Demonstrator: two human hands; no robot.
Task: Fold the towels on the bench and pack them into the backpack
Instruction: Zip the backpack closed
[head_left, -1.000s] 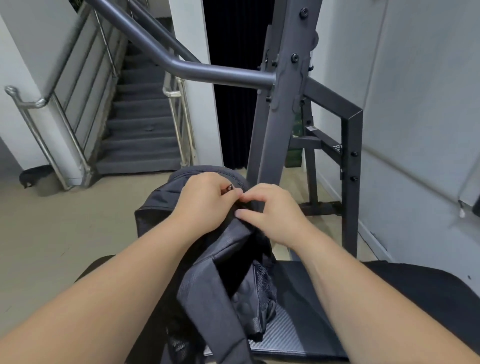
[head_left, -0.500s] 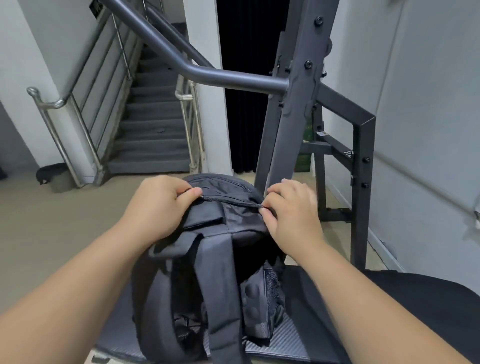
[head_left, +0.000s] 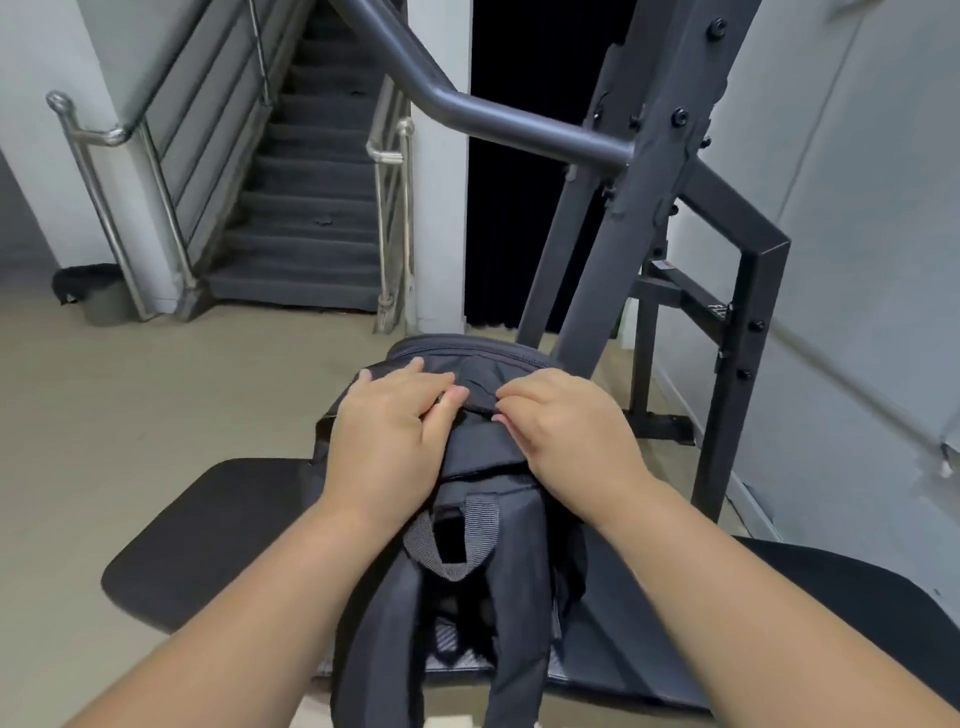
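Head view, left to right. Bin (head_left: 93, 293) and stairs (head_left: 306, 234) are far left and well clear.

Bench (head_left: 208, 535) runs across the bottom. No towels are in view, and I can't tell if any are already packed.

Left hand (head_left: 389, 441) lies over the left top of the backpack (head_left: 478, 457), fingers fairly flat and thumb tip at the top seam. I can't tell whether it's pinching a zip pull or just pressing.

Backpack stands upright on the bench, straps toward the camera. The top opening looks closed or nearly so.

Right hand (head_left: 566, 431) has its fingers curled and fingertips pinching fabric at the same seam, just beside the left thumb.

Rack (head_left: 644, 208) stands behind and to the right, with its upright near the pack's far side.

Likely step: working the top zip.

Risks:
- Zip snags. Both hands bunch the fabric at the seam, so slack cloth could feed into the teeth.
- Pack tips away. It's tall, looks soft, and sits near the bench's far edge, so a forward push at the top could send it over.
- Knuckles hit the upright if the right hand pulls that way.
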